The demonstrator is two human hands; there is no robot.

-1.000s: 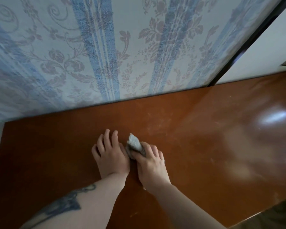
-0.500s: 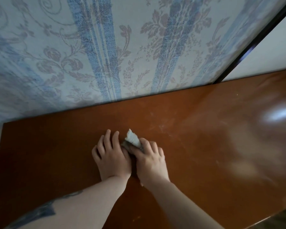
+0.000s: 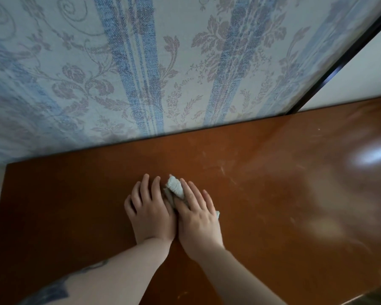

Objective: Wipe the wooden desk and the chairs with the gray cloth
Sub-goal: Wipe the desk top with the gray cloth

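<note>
Patterned wall [image 3: 141, 73] behind. Glossy brown desk [image 3: 273, 205], scuffed, glare at right. Left hand [image 3: 149, 209] flat on desk, fingers straight. Right hand [image 3: 197, 219] beside it, touching, fingers pressing the bunched gray cloth [image 3: 175, 188] against the desk.

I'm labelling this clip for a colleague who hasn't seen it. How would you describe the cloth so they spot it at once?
Start at the brown wooden desk against the flowered wallpaper. Two hands lie side by side on it; the gray cloth is the pale crumpled wad under the right hand, the only light thing there.
</note>
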